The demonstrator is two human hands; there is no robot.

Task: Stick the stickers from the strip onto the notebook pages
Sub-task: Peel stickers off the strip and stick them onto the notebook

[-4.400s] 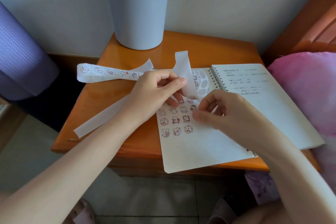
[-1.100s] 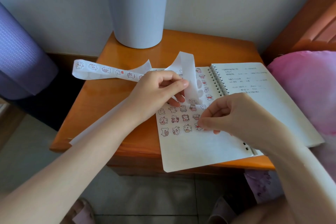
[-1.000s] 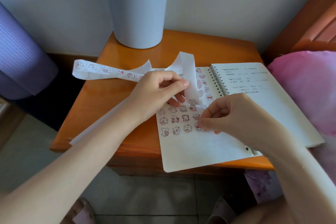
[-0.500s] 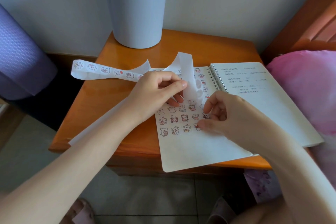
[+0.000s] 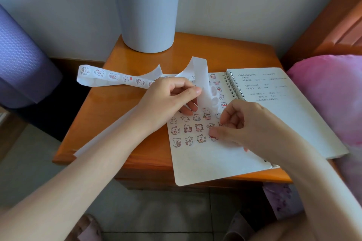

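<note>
Table: an orange, glossy wooden bedside table (image 5: 121, 103) stands against a pale wall and carries the work.
Notebook: an open white spiral-bound notebook (image 5: 205, 162) lies on the right half of the table. Its near left corner overhangs the table's near edge.
Left page: rows of small cartoon animal stickers (image 5: 188, 129) fill the upper part, and the lower part is bare paper.
Right page: a few handwritten lines sit near the top, too small to read.
Sticker strip: a long white paper sticker strip (image 5: 113, 76) starts beyond the table's left edge, where unpeeled stickers show. It runs to the left hand, arches up, then drops onto the left page with round blank patches on it.
Left hand: the left hand (image 5: 168, 101) pinches the sticker strip between thumb and fingers over the top of the left page.
Right hand: the right hand (image 5: 241, 125) has its fingers curled in, with the thumb tip down at the right end of the lowest sticker row. Whether it pinches a sticker or only presses it cannot be told.
Bare band: a plain white paper band (image 5: 101, 135) lies diagonally from under the left forearm to the table's near left corner.
Bin: a pale grey plastic bin (image 5: 147, 11) stands upright at the table's far edge.
Around: a purple textured roll (image 5: 21, 60) is left of the table, and a pink cushion (image 5: 329, 94) is to its right.
</note>
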